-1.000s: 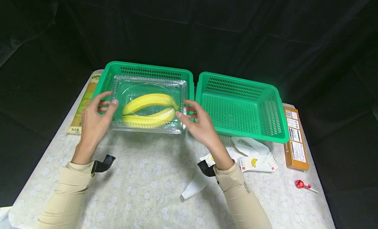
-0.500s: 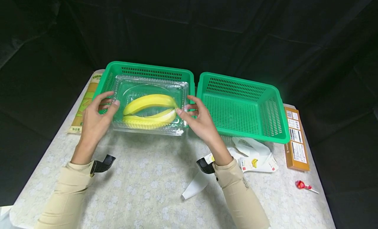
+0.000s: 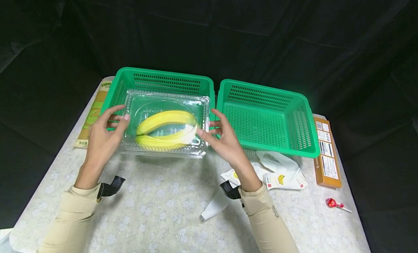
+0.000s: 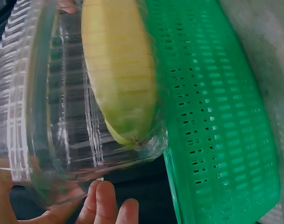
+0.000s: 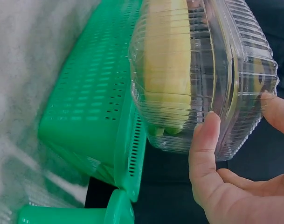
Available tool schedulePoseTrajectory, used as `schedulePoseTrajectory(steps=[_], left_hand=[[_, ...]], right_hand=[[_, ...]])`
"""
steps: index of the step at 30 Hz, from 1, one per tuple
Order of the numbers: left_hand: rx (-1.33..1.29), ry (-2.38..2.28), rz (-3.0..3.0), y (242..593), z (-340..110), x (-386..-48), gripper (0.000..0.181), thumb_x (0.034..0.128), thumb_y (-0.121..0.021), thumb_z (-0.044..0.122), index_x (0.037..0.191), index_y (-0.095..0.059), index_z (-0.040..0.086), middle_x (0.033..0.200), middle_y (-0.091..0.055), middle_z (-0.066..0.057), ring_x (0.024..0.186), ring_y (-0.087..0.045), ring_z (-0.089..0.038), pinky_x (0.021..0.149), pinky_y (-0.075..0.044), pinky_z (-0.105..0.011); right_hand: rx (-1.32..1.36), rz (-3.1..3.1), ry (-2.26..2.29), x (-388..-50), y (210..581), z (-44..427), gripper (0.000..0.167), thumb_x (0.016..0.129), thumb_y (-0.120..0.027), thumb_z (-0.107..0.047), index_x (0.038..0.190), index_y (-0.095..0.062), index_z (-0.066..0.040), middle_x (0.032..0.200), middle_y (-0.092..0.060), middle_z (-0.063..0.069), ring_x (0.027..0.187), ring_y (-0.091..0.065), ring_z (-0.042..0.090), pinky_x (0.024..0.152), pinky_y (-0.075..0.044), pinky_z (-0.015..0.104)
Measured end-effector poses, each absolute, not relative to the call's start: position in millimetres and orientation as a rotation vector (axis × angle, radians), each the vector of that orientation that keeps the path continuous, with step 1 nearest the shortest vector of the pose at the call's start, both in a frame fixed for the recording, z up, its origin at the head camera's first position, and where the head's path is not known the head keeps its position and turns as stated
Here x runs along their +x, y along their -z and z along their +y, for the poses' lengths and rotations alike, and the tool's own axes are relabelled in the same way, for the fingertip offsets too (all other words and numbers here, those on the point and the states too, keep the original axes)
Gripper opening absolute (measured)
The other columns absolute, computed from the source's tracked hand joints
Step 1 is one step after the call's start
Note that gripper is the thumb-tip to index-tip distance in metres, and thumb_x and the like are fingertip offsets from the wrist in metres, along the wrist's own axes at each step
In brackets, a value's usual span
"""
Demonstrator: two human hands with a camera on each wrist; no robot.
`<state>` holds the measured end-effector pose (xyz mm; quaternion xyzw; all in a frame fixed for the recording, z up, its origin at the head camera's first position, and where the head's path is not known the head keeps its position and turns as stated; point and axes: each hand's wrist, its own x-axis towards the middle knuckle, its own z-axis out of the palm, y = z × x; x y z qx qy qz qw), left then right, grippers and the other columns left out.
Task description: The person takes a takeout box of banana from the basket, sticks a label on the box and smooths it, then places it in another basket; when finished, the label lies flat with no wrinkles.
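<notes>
A clear plastic clamshell box (image 3: 164,155) with two yellow bananas (image 3: 166,118) inside is held up over the front part of the left green basket (image 3: 171,78). My left hand (image 3: 106,133) grips its left end, thumb on top and fingers at the side. At the right end my right hand (image 3: 226,140) pinches the box between thumb and fingers. The lid lies over the bananas. In the left wrist view a pale banana (image 4: 121,70) shows through the ribbed plastic, with the basket wall (image 4: 211,116) beside it. Fingertips (image 5: 209,126) press the box in the right wrist view.
Another green basket (image 3: 258,126) stands at right. An orange-brown box (image 3: 327,155) and a red lollipop (image 3: 331,203) lie further right. White packaging with a banana print (image 3: 284,178) lies near my right wrist; a green-and-brown packet (image 3: 94,115) lies at far left.
Both hands have brought the box slightly nearer to me, so it sits lower in the head view. The grip, the baskets and the other items look the same.
</notes>
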<state>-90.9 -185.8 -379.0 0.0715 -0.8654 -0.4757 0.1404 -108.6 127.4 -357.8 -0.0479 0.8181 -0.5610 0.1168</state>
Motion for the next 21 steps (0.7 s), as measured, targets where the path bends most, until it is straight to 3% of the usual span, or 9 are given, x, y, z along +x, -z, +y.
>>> schedulePoseTrajectory(steps=[7,16,21], left_hand=[[0.194,1.367,-2.514,382,-187,-92,0.043,0.0994,-0.060,0.036,0.140,-0.060,0.021,0.109,-0.071,-0.014,0.083,-0.055,0.002,0.069,-0.042,-0.014],[0.170,1.399,-2.535,380,-187,-93,0.045,0.1005,-0.058,0.036,0.143,-0.056,0.021,0.117,-0.068,-0.016,0.098,-0.059,-0.019,0.079,-0.044,-0.021],[0.168,1.408,-2.511,379,-188,-90,0.043,0.1008,-0.057,0.035,0.141,-0.058,0.021,0.115,-0.068,-0.015,0.093,-0.057,-0.008,0.078,-0.043,-0.018]], right_hand=[[-0.116,2.365,1.734,-112,363,126,0.081,0.095,-0.070,-0.029,0.160,-0.021,-0.026,0.134,-0.050,0.014,0.104,-0.057,0.021,0.079,-0.057,0.034],[-0.076,2.340,1.808,-119,364,122,0.074,0.095,-0.070,-0.031,0.157,-0.031,-0.021,0.129,-0.052,0.013,0.104,-0.059,0.020,0.073,-0.060,0.031],[-0.079,2.354,1.777,-115,362,121,0.068,0.094,-0.071,-0.030,0.154,-0.039,-0.017,0.131,-0.051,0.014,0.106,-0.056,0.022,0.073,-0.061,0.033]])
